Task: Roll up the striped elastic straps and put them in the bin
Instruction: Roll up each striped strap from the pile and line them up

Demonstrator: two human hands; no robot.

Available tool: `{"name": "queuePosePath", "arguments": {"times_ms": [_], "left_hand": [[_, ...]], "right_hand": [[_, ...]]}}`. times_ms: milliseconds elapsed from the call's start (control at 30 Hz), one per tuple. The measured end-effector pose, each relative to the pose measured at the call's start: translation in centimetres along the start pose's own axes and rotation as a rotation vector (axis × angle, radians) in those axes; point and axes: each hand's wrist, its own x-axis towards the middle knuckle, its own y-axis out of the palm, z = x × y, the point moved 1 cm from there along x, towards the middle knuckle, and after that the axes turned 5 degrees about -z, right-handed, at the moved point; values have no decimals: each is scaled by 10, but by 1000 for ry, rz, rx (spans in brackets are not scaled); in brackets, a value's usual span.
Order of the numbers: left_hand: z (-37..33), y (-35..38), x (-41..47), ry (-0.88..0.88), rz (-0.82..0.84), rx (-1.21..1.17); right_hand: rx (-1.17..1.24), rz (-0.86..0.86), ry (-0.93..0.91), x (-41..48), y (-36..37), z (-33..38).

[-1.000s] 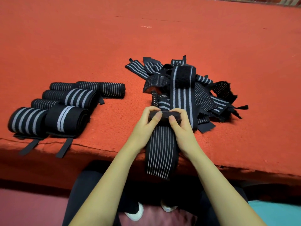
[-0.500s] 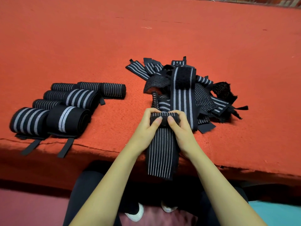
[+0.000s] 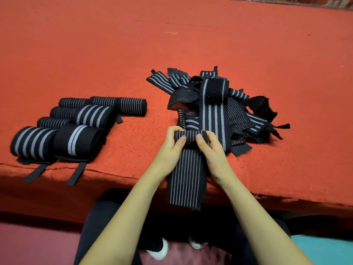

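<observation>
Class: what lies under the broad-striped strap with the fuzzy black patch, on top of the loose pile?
Other striped straps fan out from beneath that broad-striped strap onto the red felt surface. How many it covers, and how they lie there, is hidden.

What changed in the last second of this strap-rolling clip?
The left hand and right hand turned the rolled end of the black thin-striped elastic strap onward: its outer face went from plain black to striped. Their grip held. The finished rolls and the loose strap pile stayed put.
</observation>
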Motion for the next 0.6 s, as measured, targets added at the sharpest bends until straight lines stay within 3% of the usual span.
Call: {"name": "queuePosePath", "arguments": {"times_ms": [300,600], "left_hand": [[-5,2,1,-27,-57,-34],[1,1,-1,88,-56,-73]], "right_hand": [[-88,5,-73,3,-3,-1],[-39,-13,-39,2,-3,-3]]}}
